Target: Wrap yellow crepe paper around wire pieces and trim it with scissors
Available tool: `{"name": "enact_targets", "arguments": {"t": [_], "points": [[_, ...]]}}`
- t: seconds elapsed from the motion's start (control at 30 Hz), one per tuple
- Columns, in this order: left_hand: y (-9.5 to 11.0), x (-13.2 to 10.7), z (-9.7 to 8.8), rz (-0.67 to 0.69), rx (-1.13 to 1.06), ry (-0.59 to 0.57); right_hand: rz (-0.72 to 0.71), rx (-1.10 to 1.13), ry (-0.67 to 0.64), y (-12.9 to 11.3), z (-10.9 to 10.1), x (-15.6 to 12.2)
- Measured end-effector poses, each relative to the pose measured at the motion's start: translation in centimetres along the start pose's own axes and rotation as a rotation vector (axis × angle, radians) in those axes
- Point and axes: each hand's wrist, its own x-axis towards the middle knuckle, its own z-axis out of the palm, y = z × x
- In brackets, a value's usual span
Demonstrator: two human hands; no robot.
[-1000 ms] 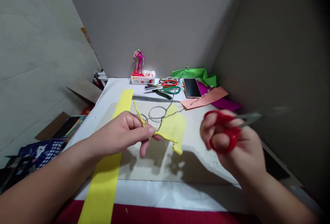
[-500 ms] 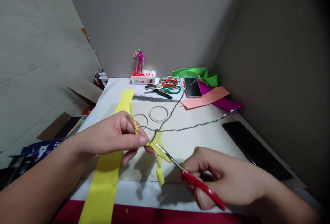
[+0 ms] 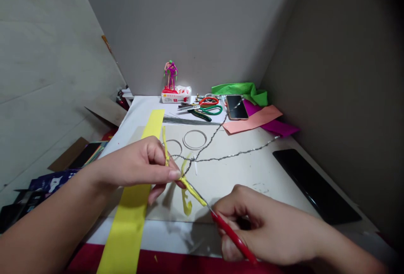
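Matt yellow paper strip (image 3: 193,191), glossy red plastic scissor handles (image 3: 234,237)

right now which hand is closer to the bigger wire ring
Left: the left hand sits front-left of the bigger wire ring; the right hand is farther, front-right of it.

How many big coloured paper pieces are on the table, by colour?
Yellow strip: 1
Salmon-pink sheet: 1
Magenta sheet: 1
Green sheet: 1
Total: 4
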Motion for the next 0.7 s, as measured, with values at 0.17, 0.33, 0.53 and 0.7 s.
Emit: {"name": "enact_targets", "arguments": {"t": [0.17, 0.33, 0.53, 0.7], "points": [[0.31, 0.04, 0.05, -0.005, 0.030, -0.015, 0.006, 0.028, -0.002, -0.12, 0.38, 0.15], [0.31, 0.00, -0.07, 0.001, 0.083, -0.010, 0.021, 0.009, 0.022, -0.02, 0.25, 0.11], [-0.03, -0.07, -0.13, -0.025, 0.089, 0.014, 0.039, -0.041, 0.037, -0.20, 0.07, -0.21], [0.05, 0.00, -0.08, -0.044, 0.086, 0.019, 0.031, -0.001, 0.022, 0.07, 0.30, -0.07]]}}
